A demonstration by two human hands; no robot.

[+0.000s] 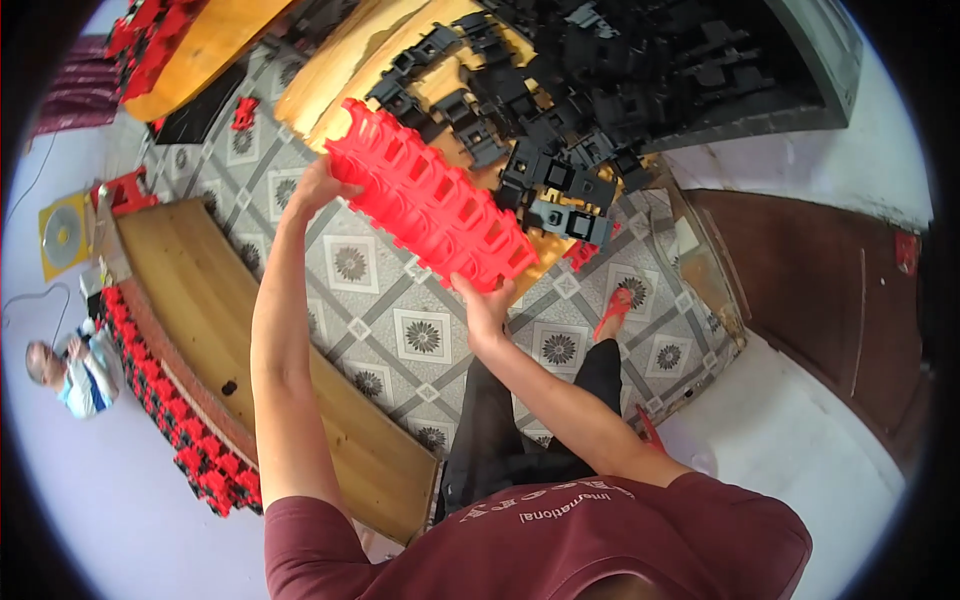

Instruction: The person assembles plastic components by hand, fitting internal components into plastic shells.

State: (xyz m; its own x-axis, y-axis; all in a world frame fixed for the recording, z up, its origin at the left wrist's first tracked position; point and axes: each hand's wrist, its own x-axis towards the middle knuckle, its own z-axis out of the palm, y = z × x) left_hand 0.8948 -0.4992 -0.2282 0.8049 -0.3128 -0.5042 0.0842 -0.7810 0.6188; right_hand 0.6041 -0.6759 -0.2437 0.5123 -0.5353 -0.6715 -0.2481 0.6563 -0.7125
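A long row of bright red moulded plastic parts [430,195] is held up slantwise between my two hands. Its far left end is gripped by my left hand [320,188], fingers partly hidden behind it. My right hand [487,308] is closed on the near right end, with the thumb against its side. Whether the parts are joined or only pressed together, I cannot tell. Just beyond the row, many black plastic parts [555,178] lie heaped on a wooden table [315,85], and the row partly covers the table's near edge.
A wooden bench [190,270] runs along the left, with red and black parts [185,415] piled beside it. More red parts [155,50] are at the upper left. A red piece [243,113] lies on the patterned tile floor [423,335]. A brown door [800,300] stands right.
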